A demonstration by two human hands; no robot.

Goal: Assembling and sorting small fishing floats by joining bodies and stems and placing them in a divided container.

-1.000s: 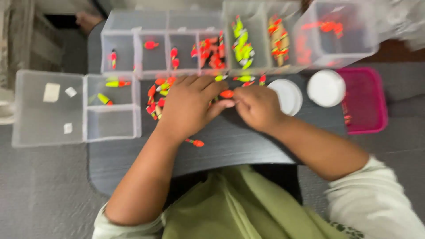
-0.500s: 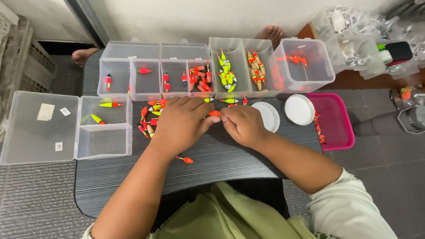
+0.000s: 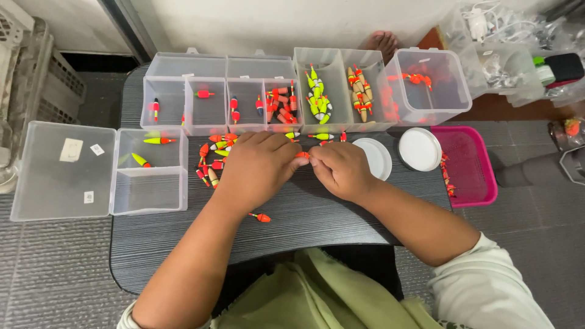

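Observation:
My left hand [image 3: 256,169] lies palm-down on the dark table [image 3: 304,225], covering part of a loose pile of small orange, red and yellow fishing floats [image 3: 213,149]. My right hand [image 3: 342,169] meets it fingertip to fingertip. Between the two sets of fingertips sits one orange float [image 3: 303,155], pinched from both sides. A single orange float [image 3: 262,217] rests alone on the table below my left hand. Behind the hands stands a row of clear divided boxes [image 3: 244,91] with sorted floats in them.
An open clear box [image 3: 149,173] with two yellow floats and its flat lid [image 3: 64,170] are at the left. Two white round lids [image 3: 419,148] and a pink tray [image 3: 469,164] lie at the right. Another person's bare foot [image 3: 382,41] shows beyond the boxes.
The view has steadied and shifted slightly. Both hands stay together over the float pile, fingers working at the orange float between them.

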